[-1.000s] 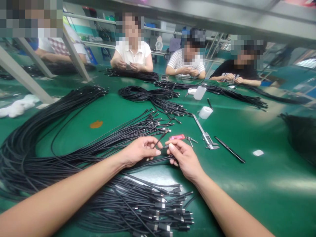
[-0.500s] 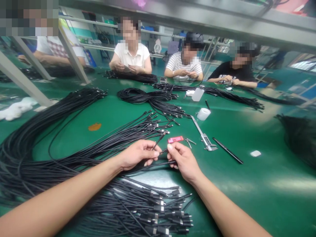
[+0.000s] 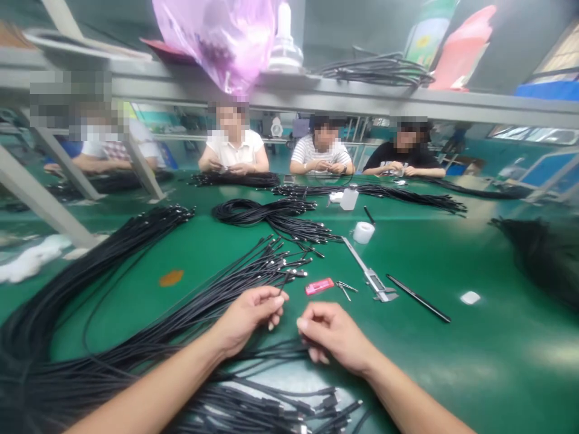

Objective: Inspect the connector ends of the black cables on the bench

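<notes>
My left hand (image 3: 256, 313) pinches a black cable near its connector end (image 3: 284, 282), which points up between thumb and forefinger. To its right, across a small gap, my right hand (image 3: 332, 334) has curled fingers round black cables (image 3: 289, 348) that run in from the left; their ends are hidden in the palm. Behind my left hand fans a bundle of black cables (image 3: 235, 280) with metal tips. Below both hands lie more cable ends with plugs (image 3: 316, 404), partly cut off by the frame.
On the green table (image 3: 434, 355) are a red packet (image 3: 319, 286), small metal pieces (image 3: 346, 289), a caliper (image 3: 368, 274), a black pen (image 3: 418, 298), a white roll (image 3: 363, 232) and a white bottle (image 3: 349, 198). Several people sit opposite, under a metal shelf (image 3: 362, 96) holding a pink bag (image 3: 221, 36).
My view has tilted up, showing more of the shelf. My hands have moved apart; the cable piece that spanned them no longer shows between their fingertips.
</notes>
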Available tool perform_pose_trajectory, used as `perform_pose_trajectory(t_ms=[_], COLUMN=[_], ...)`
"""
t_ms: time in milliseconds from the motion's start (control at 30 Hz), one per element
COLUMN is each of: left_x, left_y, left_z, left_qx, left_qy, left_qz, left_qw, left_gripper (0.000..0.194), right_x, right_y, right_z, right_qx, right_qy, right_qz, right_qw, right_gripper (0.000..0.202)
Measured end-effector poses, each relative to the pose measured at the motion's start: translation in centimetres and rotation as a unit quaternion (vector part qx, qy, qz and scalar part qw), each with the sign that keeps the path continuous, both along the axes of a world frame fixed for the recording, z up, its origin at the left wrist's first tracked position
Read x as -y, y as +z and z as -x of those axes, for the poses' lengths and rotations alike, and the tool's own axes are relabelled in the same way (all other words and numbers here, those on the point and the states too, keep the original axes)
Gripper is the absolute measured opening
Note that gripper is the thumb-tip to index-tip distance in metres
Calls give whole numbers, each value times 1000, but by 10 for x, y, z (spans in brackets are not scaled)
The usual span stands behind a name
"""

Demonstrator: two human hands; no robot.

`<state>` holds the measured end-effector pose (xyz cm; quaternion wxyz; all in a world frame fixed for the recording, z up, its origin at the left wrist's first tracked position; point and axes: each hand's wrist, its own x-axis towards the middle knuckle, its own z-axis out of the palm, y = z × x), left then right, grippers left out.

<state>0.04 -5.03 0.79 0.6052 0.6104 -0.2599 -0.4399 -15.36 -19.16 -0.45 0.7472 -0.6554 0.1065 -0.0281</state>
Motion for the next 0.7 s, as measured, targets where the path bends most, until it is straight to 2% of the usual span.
perform_pose_trajectory(t_ms=[100,233,300,400,467,700], left_x=[-1,-2,-3,-4,-4,-3], left_y=[-2,-6,-7,-7,-7,-4], left_z=[1,5,6,9,9,10], left_qx=[-20,-32,-26,-12,-9,7], left_qy=[15,23,17,5,3,5], left_qz=[-2,-28,-32,-25,-23,-38], left_qw=[1000,999,999,1000,1000,999], left_gripper=[43,45,44,41,40,39], right_x=[0,-4,-9,-16,-18,-24], right_y=[9,10,7,4,3,-7], right_z=[10,13,9,5,4,10], right_qx=[-4,16,33,73,80,20], right_qy=[118,223,215,139,120,195], right_qz=[63,141,157,180,196,191], right_qw=[991,964,963,971,970,962], right_gripper=[36,35,35,33,30,20])
